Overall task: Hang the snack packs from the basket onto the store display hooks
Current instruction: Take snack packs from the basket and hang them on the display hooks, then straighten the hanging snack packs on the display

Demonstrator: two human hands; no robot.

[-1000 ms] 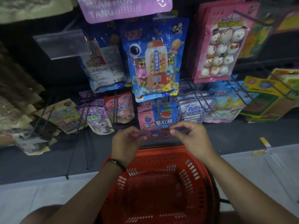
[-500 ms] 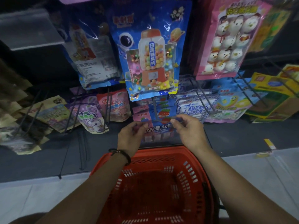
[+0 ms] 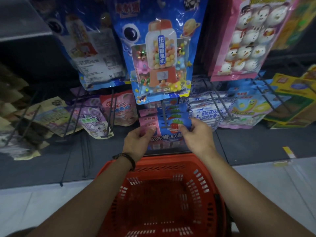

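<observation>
A pink and blue snack pack [image 3: 166, 134] with a strawberry print hangs in front of others like it, threaded on a dark wire display hook [image 3: 164, 117]. My left hand [image 3: 137, 142] pinches its pink top left corner. My right hand [image 3: 196, 135] pinches its blue top right corner. Below my forearms stands the red plastic basket [image 3: 162, 199]; no packs show inside it.
A big blue candy-machine bag [image 3: 161, 53] hangs just above the hook. A pink snowman pack [image 3: 248, 36] hangs at upper right. Purple and pink pouches [image 3: 95, 122] hang to the left, white-blue packs [image 3: 208, 112] to the right. Bare wire hooks [image 3: 73, 147] jut out at lower left.
Both hands carried the pack up and forward from above the basket rim onto the hook. The camera has moved closer to the display.
</observation>
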